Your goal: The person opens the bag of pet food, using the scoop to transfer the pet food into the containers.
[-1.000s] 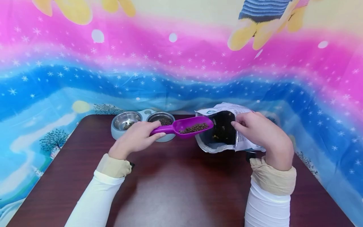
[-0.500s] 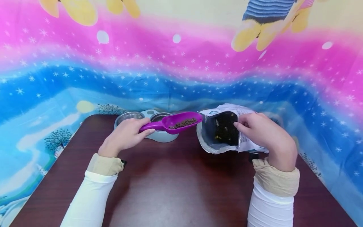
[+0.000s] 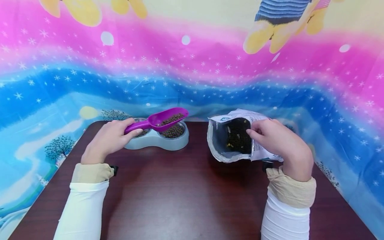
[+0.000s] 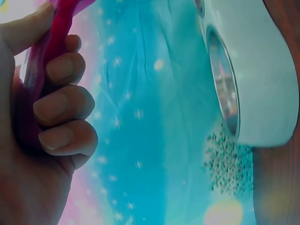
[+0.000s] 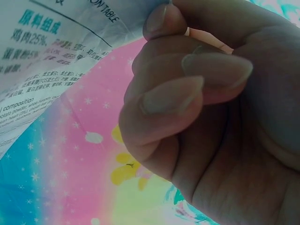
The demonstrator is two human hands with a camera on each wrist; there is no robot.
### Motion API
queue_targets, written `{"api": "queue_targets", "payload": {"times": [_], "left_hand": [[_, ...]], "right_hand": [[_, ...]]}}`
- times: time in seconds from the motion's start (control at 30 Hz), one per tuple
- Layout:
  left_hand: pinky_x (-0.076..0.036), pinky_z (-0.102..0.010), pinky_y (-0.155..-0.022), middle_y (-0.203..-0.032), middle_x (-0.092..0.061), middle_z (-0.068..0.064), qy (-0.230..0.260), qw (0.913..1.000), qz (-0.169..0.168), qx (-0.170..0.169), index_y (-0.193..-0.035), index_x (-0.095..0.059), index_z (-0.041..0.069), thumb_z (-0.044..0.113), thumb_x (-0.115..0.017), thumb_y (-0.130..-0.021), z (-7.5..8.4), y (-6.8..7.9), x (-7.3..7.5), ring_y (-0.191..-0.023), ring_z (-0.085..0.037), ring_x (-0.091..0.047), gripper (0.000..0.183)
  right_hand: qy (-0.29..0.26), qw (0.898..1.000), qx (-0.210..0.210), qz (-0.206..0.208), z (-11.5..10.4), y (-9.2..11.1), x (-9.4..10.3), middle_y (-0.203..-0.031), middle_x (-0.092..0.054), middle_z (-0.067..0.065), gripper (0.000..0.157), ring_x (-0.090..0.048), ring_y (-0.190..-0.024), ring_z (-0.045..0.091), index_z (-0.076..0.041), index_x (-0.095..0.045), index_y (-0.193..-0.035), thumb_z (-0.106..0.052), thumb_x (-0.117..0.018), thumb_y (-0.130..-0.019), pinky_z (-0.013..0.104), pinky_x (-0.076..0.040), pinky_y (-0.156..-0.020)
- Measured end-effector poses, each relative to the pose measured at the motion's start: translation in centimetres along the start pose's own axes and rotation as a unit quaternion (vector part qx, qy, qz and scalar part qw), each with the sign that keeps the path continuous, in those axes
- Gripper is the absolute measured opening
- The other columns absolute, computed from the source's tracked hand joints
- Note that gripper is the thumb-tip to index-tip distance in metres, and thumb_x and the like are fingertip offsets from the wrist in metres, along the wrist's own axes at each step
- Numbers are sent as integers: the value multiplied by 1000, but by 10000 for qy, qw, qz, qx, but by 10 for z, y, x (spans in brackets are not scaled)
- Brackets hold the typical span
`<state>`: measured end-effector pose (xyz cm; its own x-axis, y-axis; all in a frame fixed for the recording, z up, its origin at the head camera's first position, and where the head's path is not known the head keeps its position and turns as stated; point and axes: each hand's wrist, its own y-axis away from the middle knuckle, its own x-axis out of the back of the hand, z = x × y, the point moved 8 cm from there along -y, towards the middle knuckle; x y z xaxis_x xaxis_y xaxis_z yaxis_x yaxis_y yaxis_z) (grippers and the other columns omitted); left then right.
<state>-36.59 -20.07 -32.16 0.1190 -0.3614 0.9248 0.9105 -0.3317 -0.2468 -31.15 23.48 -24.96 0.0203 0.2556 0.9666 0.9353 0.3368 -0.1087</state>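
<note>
At the near side, the dark red-brown table (image 3: pixel 168 200) was bare wood with a soft shine. Two white sleeves (image 3: pixel 82 206) reached over it from the near edge, one at left and one at right, and each ended in a beige cuff (image 3: pixel 91 172).

Farther in, at left, the left hand (image 3: pixel 109 140) was closed around the handle of a purple scoop (image 3: pixel 156 121); in the left wrist view the fingers were wrapped on it. The scoop pointed to the right and a little to the far side, above the bowl stand, and it carried small brown pellets (image 3: pixel 172 119).

At right, the right hand (image 3: pixel 279 140) pinched the edge of a white printed bag (image 3: pixel 261 150) between thumb and finger, and its other fingers were bent. The bag lay with its wide mouth turned to the left and near, and dark contents were seen inside.

Left of the bag and well apart from it, the pale grey-blue bowl stand (image 3: pixel 156 142) held two metal bowls. Pellets lay in both; the scoop and the hand partly hid the left one.

At the far side hung a printed cloth (image 3: pixel 186 66), pink and blue, with white snowflakes.
</note>
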Motion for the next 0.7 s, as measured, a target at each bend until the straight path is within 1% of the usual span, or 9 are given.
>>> {"api": "queue_targets", "payload": {"times": [0.1, 0.27, 0.47, 0.57, 0.7], "left_hand": [[-39, -34, -60, -72, -53, -3, -50, 9999, 53, 131, -114, -66, 16, 51, -65, -106, -11, 4, 5, -69, -20, -50, 36], [-35, -34, -59, -69, -48, -2, -177, 9993, 259, 223, -105, -63, 17, 56, -60, -107, -29, 10, 15, -66, -20, -46, 40], [-31, -34, -59, -68, -43, 0, -245, 9984, 473, 209, -98, -61, 16, 54, -59, -109, -40, 16, 23, -64, -19, -42, 40], [-31, -33, -59, -69, -43, -1, -267, 9982, 463, 268, -98, -61, 15, 53, -59, -109, -45, 18, 24, -64, -19, -42, 40], [-33, -34, -59, -71, -46, -3, -282, 9982, 327, 421, -100, -62, 13, 53, -59, -109, -53, 20, 24, -65, -20, -44, 41]], "right_hand": [[9, 10000, -1, 2, 0, 0, 0, -67, -48, 0, 30, -47, -63, 16, -12, -60, -79, -19, -63, -108, 33, -43, -67], [-18, 10000, -28, -26, 0, -1, -1, -67, -47, 0, 31, -46, -62, 16, -12, -59, -79, -20, -63, -108, 32, -43, -66], [-48, 10000, -44, -64, 0, -1, -2, -67, -47, 0, 30, -46, -62, 16, -12, -59, -79, -20, -63, -108, 32, -43, -66], [-52, 10000, -15, -54, -1, -1, -1, -67, -47, 0, 30, -46, -63, 16, -11, -60, -79, -19, -63, -108, 32, -43, -67], [-38, 10000, 0, -44, -1, -1, 0, -67, -47, 0, 29, -46, -63, 16, -11, -61, -80, -19, -63, -108, 32, -44, -67]]}}
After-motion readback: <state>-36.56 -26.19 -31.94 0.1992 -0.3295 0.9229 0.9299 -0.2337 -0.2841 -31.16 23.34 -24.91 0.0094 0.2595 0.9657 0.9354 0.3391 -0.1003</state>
